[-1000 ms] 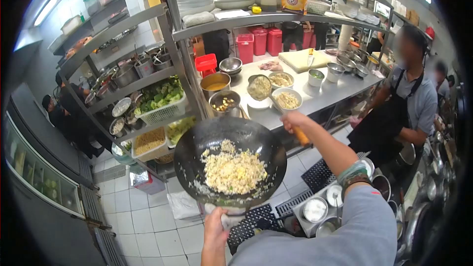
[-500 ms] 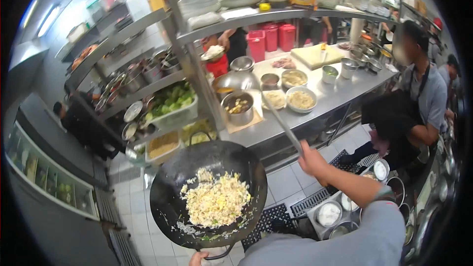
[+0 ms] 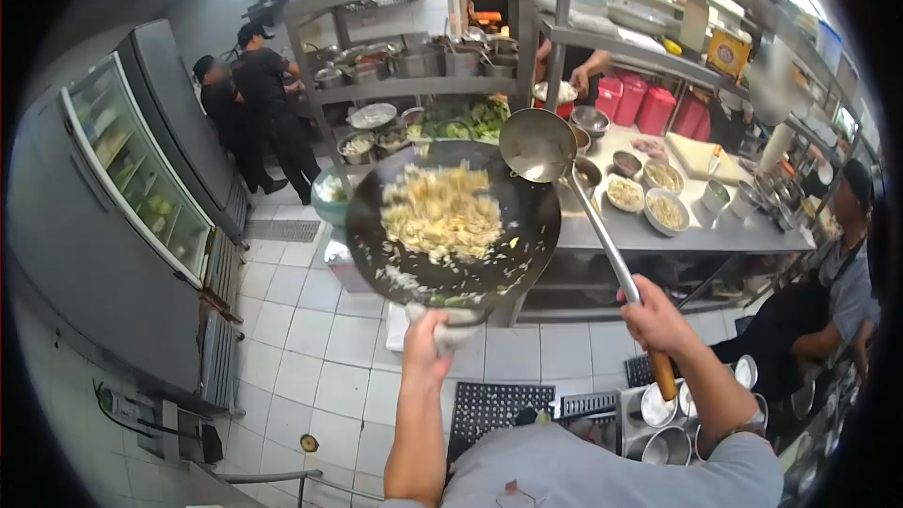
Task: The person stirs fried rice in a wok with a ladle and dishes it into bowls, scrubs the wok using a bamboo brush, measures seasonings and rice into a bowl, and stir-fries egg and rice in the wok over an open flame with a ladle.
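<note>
My left hand (image 3: pixel 428 343) is closed on the near handle of a black wok (image 3: pixel 529 249), with a pale cloth (image 3: pixel 458 331) bunched at the grip. The wok is held up in the air, tilted so its inside shows. Fried rice with yellow egg bits (image 3: pixel 442 216) lies in it, blurred by motion, with loose white grains near the rim. My right hand (image 3: pixel 652 315) grips the metal shaft of a long ladle (image 3: pixel 538 144), just above its wooden end. The ladle's round bowl is over the wok's far right rim; whether they touch I cannot tell.
A steel counter (image 3: pixel 611 237) beyond carries bowls of food (image 3: pixel 666 212) and a yellowish board (image 3: pixel 691 156). Shelving with pots (image 3: pixel 414 61) stands behind the wok. Two people (image 3: pixel 266 103) work at back left, near a glass-door fridge (image 3: pixel 141 169). Another person (image 3: pixel 837 292) is at right, near metal containers (image 3: pixel 666 445).
The view has turned left. The wok has risen and moved away from my body, and its rice is now blurred. The ladle's bowl has come into view by the wok's far right rim.
</note>
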The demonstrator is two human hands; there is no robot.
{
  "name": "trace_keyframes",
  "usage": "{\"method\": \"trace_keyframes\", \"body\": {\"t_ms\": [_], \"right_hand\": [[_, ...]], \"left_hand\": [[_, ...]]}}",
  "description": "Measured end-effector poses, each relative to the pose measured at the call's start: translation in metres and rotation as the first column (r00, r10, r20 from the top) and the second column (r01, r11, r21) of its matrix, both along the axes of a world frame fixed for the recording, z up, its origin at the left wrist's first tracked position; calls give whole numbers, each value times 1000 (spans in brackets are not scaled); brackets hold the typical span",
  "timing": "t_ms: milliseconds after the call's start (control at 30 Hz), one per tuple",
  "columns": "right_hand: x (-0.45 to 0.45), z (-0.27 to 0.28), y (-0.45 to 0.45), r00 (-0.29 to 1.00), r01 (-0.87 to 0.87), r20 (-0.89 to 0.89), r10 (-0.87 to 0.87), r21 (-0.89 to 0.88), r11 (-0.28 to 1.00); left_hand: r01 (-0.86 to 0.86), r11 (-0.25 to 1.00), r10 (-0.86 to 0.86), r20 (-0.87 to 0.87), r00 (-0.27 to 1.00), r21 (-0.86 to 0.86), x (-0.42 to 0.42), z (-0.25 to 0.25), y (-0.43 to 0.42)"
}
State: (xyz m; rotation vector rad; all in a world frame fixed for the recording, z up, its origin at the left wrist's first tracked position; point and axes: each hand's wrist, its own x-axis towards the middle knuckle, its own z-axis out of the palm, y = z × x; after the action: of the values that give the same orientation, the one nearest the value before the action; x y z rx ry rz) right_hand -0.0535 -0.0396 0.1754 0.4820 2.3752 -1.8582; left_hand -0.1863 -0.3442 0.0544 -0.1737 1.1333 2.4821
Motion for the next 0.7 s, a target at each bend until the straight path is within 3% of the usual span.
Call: {"method": "trace_keyframes", "body": {"t_ms": [67, 100, 167, 200, 233, 267, 300, 333, 367, 400, 433, 500, 567, 633, 700], "right_hand": [[-19, 20, 4, 1000, 4, 16, -6, 92, 996], [-26, 32, 7, 999, 15, 39, -22, 155, 988], [-36, 56, 7, 999, 28, 25, -48, 509, 860], [-38, 72, 2, 989, -2, 126, -79, 541, 841], [-49, 51, 7, 997, -50, 80, -4, 657, 752], [-60, 30, 13, 996, -85, 49, 74, 761, 643], [-63, 53, -27, 967, -198, 252, 44, 629, 751], [-80, 27, -30, 927, -303, 314, 205, 306, 902], [-89, 13, -41, 916, -241, 316, 249, -66, 968], [-95, -1, -49, 922, -129, 274, 273, -448, 885], [-95, -3, -53, 886, 49, 382, 262, -639, 768], [-76, -24, -52, 859, 127, 398, 323, -775, 619], [-47, -44, -41, 846, 175, 410, 340, -817, 550], [-14, -59, -25, 887, 111, 267, 378, -916, 387], [27, -68, -35, 946, 48, 238, 221, -774, 631]], "left_hand": [[-20, 998, 20, -1, 1000, 54, -11, 17, 5], [73, 997, -73, -37, 997, -12, -2, 26, 0], [170, 981, -177, -65, 982, -98, 13, 19, -7], [35, 981, -82, -243, 967, -189, 22, 8, -2], [-111, 963, -1, -417, 909, -244, 27, 0, 2], [-191, 962, 62, -526, 848, -195, 23, -9, 4], [-175, 963, 44, -522, 852, -204, 20, -2, 2], [-123, 954, 2, -406, 914, -273, 14, 11, 2], [-66, 941, -32, -282, 959, -331, 8, 21, 1], [62, 965, -144, -317, 937, -255, -6, 12, -5], [47, 949, -125, -233, 965, -312, -8, 13, -12], [205, 971, -197, 73, 978, -120, 5, 5, -33], [205, 973, -187, 159, 970, -108, 31, -15, -45], [206, 975, -183, 225, 957, -82, 53, -29, -49], [144, 985, -112, 277, 954, -95, 77, -36, -41]]}}
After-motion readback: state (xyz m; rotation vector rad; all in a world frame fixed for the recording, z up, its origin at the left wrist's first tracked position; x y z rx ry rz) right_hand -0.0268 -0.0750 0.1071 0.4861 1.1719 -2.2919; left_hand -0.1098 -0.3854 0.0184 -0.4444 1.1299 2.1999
